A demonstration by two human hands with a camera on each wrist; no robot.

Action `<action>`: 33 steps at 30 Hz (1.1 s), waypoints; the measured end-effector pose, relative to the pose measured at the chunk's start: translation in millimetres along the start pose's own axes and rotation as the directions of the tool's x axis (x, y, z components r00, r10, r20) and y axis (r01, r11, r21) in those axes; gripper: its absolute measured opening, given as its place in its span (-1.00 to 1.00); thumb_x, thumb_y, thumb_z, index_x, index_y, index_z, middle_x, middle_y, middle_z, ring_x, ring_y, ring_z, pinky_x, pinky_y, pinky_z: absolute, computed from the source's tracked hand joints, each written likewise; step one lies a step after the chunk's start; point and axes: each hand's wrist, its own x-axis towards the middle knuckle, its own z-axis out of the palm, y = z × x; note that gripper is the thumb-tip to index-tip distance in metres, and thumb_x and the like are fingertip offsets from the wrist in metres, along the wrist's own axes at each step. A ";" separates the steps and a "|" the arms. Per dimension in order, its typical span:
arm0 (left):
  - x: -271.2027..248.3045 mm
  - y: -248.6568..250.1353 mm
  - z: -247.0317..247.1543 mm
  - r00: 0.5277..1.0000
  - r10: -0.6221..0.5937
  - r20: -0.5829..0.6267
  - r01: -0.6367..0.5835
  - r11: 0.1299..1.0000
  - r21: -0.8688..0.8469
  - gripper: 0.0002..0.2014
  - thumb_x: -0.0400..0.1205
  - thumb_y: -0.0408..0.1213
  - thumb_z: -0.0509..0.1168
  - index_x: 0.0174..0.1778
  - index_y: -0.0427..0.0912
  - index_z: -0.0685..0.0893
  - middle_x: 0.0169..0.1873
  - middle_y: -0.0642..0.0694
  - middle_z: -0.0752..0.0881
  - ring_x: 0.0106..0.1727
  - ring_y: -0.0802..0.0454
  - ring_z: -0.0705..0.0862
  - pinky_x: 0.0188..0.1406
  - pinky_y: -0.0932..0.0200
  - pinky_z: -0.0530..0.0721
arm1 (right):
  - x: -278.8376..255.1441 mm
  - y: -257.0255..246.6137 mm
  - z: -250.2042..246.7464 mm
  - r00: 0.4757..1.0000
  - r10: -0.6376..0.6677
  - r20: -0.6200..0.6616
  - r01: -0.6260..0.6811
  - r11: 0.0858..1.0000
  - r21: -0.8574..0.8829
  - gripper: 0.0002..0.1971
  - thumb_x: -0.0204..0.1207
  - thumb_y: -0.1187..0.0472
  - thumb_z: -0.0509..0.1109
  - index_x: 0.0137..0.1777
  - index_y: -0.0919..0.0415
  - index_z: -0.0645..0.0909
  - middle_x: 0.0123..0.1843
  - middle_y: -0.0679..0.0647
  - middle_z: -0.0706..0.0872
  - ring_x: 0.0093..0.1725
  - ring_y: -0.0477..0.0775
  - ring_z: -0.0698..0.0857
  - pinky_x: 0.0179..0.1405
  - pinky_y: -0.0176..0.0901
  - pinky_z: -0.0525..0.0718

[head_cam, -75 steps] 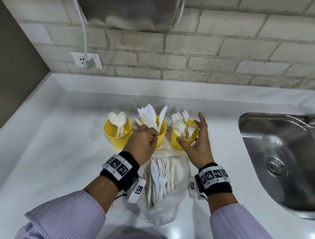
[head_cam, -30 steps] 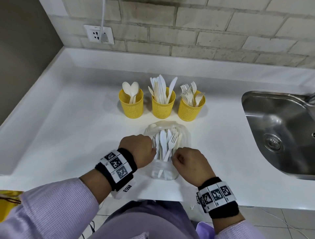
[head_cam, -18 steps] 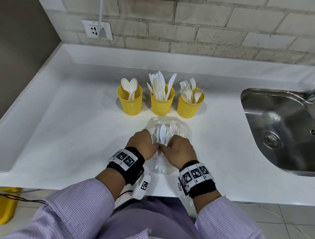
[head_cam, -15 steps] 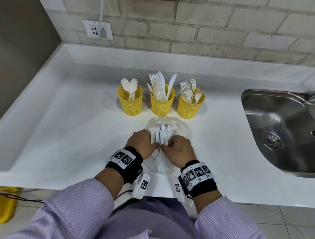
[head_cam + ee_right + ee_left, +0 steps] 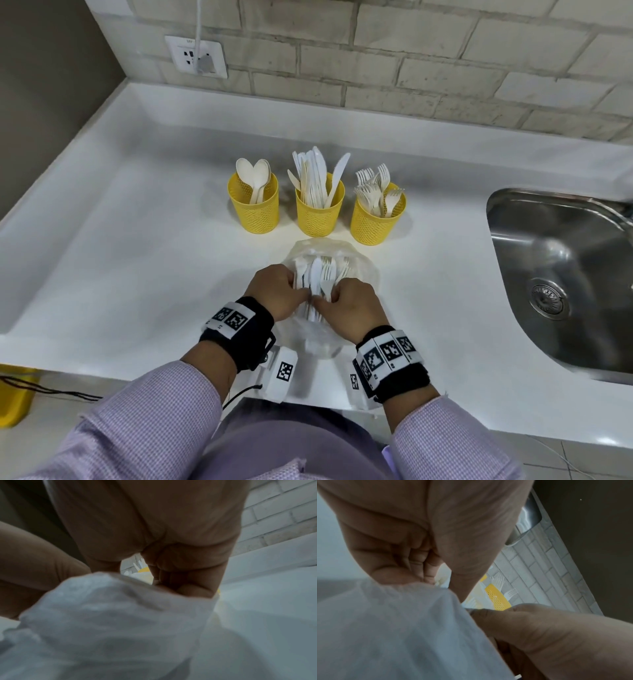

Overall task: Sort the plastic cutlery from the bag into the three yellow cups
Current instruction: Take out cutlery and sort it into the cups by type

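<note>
Our left hand (image 5: 275, 291) and right hand (image 5: 349, 306) were curled tight, knuckles nearly touching, each grip pinching the clear bag (image 5: 363, 270) of white cutlery (image 5: 317, 274). The bag lay on the white counter (image 5: 137, 260), near its front edge. Just behind it stood three yellow cups: spoon cup (image 5: 255, 212), knife cup (image 5: 318, 214), fork cup (image 5: 375, 222). The sink (image 5: 561, 270) sat off to the right, with bare counter on the left.

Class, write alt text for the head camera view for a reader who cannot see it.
Left hand and right hand grip white plastic cutlery in a clear plastic bag on a white counter. Behind stand three yellow mesh cups of spoons, knives and forks; a steel sink lies right.
</note>
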 end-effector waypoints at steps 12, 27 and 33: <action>-17.6 10.5 15.6 0.995 -0.063 -0.076 0.059 0.997 -0.055 -0.75 0.53 -0.17 0.50 -0.14 -0.17 0.55 -0.28 -0.05 0.63 -0.27 0.00 0.56 -0.40 0.20 0.42 | 3.6 14.6 -5.2 0.999 -0.047 0.024 0.039 0.964 0.264 -0.56 0.53 0.07 0.45 -0.39 0.46 0.60 -0.43 0.37 0.70 -0.43 0.33 0.75 -0.36 0.14 0.78; -23.9 22.8 36.0 0.988 -0.059 -0.141 0.053 0.998 -0.045 -0.70 0.60 -0.10 0.45 -0.23 -0.13 0.48 -0.33 0.01 0.56 -0.29 0.01 0.53 -0.39 0.17 0.38 | 1.1 18.5 -9.7 0.992 -0.111 0.052 0.101 0.980 0.170 -0.62 0.54 0.20 0.40 -0.48 0.25 0.40 -0.49 0.18 0.52 -0.46 0.14 0.48 -0.41 -0.03 0.49; -22.9 15.6 37.1 0.990 -0.092 -0.102 0.065 0.967 -0.246 -0.80 0.54 -0.23 0.52 0.01 -0.16 0.69 -0.15 -0.03 0.75 -0.12 0.02 0.72 -0.26 0.29 0.56 | 2.1 23.2 -10.0 0.993 -0.093 0.076 0.068 0.957 0.281 -0.58 0.55 0.18 0.42 -0.50 0.20 0.37 -0.50 0.20 0.47 -0.34 0.51 0.67 -0.36 0.21 0.68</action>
